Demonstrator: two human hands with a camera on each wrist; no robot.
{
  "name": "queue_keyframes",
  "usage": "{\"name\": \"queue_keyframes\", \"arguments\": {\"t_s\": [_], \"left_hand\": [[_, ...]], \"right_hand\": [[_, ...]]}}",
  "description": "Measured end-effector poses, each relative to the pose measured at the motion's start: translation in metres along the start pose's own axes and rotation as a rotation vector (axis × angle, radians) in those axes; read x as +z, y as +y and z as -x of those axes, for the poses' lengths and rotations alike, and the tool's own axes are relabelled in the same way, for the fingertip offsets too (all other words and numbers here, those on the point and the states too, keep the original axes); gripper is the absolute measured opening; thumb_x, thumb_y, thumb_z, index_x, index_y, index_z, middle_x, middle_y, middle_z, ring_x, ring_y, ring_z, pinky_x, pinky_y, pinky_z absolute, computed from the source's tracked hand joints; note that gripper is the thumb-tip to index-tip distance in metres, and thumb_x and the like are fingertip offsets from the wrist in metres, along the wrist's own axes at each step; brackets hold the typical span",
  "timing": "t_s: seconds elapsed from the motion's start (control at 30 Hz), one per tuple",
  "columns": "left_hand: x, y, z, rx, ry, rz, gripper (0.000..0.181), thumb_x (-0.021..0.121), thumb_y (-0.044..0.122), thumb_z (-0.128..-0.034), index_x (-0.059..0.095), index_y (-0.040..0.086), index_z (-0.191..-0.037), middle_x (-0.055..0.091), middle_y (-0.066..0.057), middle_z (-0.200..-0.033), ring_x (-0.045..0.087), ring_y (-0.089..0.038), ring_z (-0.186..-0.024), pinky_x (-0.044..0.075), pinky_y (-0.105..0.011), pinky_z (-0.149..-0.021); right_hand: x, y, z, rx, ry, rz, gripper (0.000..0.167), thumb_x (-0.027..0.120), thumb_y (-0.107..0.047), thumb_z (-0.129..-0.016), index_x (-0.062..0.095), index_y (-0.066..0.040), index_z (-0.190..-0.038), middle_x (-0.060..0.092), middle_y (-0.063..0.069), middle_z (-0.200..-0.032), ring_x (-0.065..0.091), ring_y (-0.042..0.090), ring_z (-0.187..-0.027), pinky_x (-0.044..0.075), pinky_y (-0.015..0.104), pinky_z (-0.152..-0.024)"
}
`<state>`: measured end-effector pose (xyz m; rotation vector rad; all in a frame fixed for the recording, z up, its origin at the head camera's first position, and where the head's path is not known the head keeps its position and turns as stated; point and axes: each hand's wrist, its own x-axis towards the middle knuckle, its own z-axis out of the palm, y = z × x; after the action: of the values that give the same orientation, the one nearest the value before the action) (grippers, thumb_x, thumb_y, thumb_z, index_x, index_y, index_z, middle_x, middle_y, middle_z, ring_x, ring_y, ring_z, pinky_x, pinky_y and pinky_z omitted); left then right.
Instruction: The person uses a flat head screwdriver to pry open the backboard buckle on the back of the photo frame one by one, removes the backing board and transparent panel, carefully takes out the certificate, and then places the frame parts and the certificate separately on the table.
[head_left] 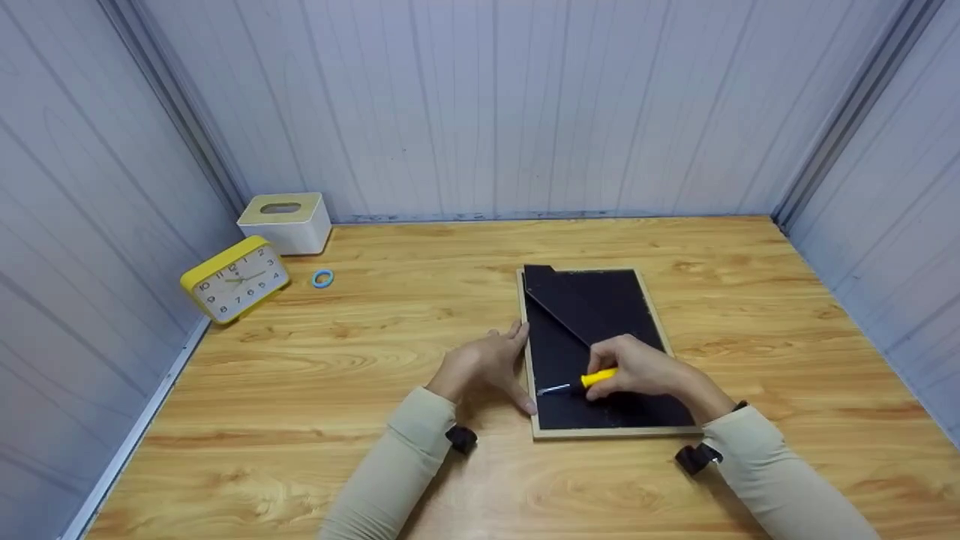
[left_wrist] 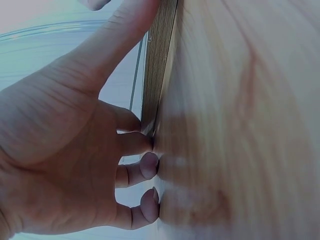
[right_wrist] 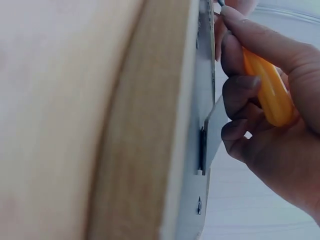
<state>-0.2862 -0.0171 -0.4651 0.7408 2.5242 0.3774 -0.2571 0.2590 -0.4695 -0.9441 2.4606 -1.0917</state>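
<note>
A picture frame [head_left: 615,433] with a light wooden rim and a black back lies face down on the table. My right hand [head_left: 637,367] grips the yellow handle of a screwdriver [head_left: 598,377], whose metal tip points left at the back's left edge, near the rim. That yellow handle [right_wrist: 270,90] also shows between thumb and curled fingers in the right wrist view. My left hand [head_left: 487,364] rests against the rim's left side, thumb and fingers spread; in the left wrist view its fingertips touch the table beside the wooden side [left_wrist: 157,65].
A black support leg [head_left: 559,307] lies slanted across the frame's back. At the left of the table [head_left: 360,450] stand a yellow alarm clock [head_left: 240,281] and a white tissue box [head_left: 296,232], with a small blue ring [head_left: 322,285] near them. Walls border the back and sides.
</note>
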Motion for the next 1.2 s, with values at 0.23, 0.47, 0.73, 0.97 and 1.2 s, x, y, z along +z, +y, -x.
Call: {"name": "queue_keyframes", "arguments": {"t_s": [0.23, 0.47, 0.73, 0.97, 1.2], "left_hand": [[0.001, 0.0, -0.001, -0.01, -0.002, 0.014, 0.146, 0.09, 0.061, -0.0585, 0.0, 0.012, -0.162, -0.001, -0.009, -0.167, 0.011, -0.043, -0.148, 0.02, -0.052, -0.117], [0.001, 0.001, -0.002, -0.008, 0.003, 0.018, 0.146, 0.09, 0.06, -0.0581, 0.0, 0.012, -0.162, -0.001, -0.009, -0.167, 0.011, -0.044, -0.148, 0.02, -0.053, -0.117], [0.0, 0.002, -0.002, -0.012, 0.015, -0.02, 0.145, 0.09, 0.06, -0.06, -0.001, 0.009, -0.161, -0.001, -0.012, -0.167, 0.013, -0.045, -0.147, 0.024, -0.052, -0.116], [0.002, 0.005, -0.001, -0.033, 0.011, -0.033, 0.145, 0.089, 0.061, -0.06, 0.001, 0.008, -0.161, 0.0, -0.012, -0.167, 0.014, -0.044, -0.148, 0.026, -0.053, -0.115], [0.0, 0.005, -0.002, -0.022, -0.004, -0.033, 0.145, 0.092, 0.055, -0.0602, 0.0, 0.008, -0.161, 0.001, -0.013, -0.167, 0.013, -0.046, -0.147, 0.024, -0.052, -0.117]], "right_hand": [[0.005, 0.004, 0.005, -0.023, 0.018, -0.001, 0.018, 0.084, -0.021, -0.083, 0.067, -0.015, -0.081, 0.068, -0.006, -0.076, 0.054, 0.008, -0.065, 0.045, 0.02, -0.059], [0.01, -0.002, 0.005, -0.066, 0.029, 0.063, 0.018, 0.08, -0.019, -0.087, 0.063, -0.015, -0.084, 0.063, -0.008, -0.076, 0.051, 0.007, -0.066, 0.042, 0.022, -0.06], [0.007, -0.022, 0.0, -0.086, 0.059, 0.167, 0.019, 0.081, -0.017, -0.086, 0.062, -0.013, -0.082, 0.061, -0.01, -0.075, 0.051, 0.006, -0.065, 0.043, 0.022, -0.059], [0.011, -0.068, -0.014, -0.053, 0.101, 0.429, 0.018, 0.085, -0.012, -0.079, 0.068, -0.01, -0.079, 0.064, -0.005, -0.073, 0.055, 0.011, -0.063, 0.048, 0.029, -0.058], [0.03, -0.122, -0.038, -0.065, 0.071, 0.742, 0.025, 0.083, -0.005, -0.072, 0.06, -0.011, -0.064, 0.044, -0.007, -0.054, 0.036, 0.011, -0.048, 0.037, 0.032, -0.046]]}}
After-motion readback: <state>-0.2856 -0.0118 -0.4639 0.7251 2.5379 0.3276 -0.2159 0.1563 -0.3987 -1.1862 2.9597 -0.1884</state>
